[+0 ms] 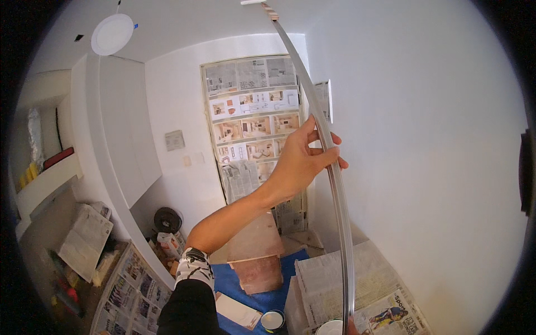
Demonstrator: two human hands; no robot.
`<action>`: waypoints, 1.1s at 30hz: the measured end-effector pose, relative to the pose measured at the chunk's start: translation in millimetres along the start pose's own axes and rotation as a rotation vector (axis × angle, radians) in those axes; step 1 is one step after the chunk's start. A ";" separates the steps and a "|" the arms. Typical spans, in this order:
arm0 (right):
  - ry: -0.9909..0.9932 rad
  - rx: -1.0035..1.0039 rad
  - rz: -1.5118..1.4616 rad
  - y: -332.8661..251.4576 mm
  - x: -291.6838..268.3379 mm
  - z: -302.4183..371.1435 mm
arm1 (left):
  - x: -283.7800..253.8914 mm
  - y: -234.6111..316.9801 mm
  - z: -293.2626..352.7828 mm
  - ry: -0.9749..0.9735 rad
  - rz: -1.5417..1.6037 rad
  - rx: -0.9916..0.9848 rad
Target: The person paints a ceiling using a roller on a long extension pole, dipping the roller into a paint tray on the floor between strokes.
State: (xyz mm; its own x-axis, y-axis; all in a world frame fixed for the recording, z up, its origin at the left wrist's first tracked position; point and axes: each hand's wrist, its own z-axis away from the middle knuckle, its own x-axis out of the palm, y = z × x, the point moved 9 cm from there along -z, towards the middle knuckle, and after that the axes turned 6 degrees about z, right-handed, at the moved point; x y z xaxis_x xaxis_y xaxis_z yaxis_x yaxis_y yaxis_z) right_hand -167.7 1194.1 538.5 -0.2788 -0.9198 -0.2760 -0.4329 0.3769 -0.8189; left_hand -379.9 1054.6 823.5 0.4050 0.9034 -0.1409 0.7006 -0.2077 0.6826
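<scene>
My left hand is closed around a long grey metal pole, its fingertips showing on the far side. The pole runs from the lower edge up toward the ceiling and looks bent by the lens. At its top sits a striped, reddish-brown piece. A white part shows just past it, against the ceiling and cut off by the frame, so its kind is unclear. Of my right hand, only a small bit shows at the lower edge, against the pole's lower end.
A newspaper-covered door stands ahead, and a bare white wall rises on the right. Newspaper covers a surface below. Paint cans stand near a blue sheet. A round ceiling light hangs at upper left, above white cabinets.
</scene>
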 end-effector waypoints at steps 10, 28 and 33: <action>-0.103 0.095 0.042 16.7 77.4 -115.9 | -98.6 -71.9 -71.6 0.015 -0.071 -0.014; 0.031 -0.265 -0.027 33.8 252.6 -437.5 | -369.0 -253.8 -290.6 0.111 -0.049 -0.145; 0.020 -0.271 -0.093 54.2 276.6 -476.5 | -397.5 -297.6 -310.7 0.127 -0.069 -0.170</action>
State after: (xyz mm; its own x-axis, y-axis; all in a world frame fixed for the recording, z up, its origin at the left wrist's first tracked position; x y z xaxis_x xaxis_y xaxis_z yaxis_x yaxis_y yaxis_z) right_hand -676.7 1012.0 657.6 -0.2424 -0.9506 -0.1937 -0.6699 0.3084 -0.6753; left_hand -931.9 873.8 899.1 0.2749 0.9554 -0.1076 0.6109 -0.0872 0.7869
